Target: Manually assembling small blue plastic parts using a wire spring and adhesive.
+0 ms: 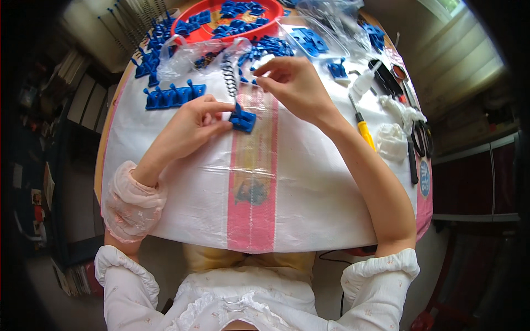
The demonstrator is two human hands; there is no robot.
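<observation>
My left hand [199,122] grips a small blue plastic bracket [244,121] between thumb and index finger, just above the covered table. A dark coil spring [229,78] stands up from the bracket, leaning slightly left. To the right of the spring, my right hand [295,85] hovers with thumb and fingertips drawn together. Small bits of blue show by those fingertips, but whether they are held or lie behind is unclear. Beyond my left hand lies a row of joined blue brackets [175,97] with upright pegs.
A red basin [185,34] of blue parts stands at the back, beside a clear plastic tray [330,51]. Crumpled clear bags [185,60] lie before the basin. At right are a yellow-handled screwdriver [364,132], a white bottle [362,83], scissors [422,138] and crumpled white tissue [391,142].
</observation>
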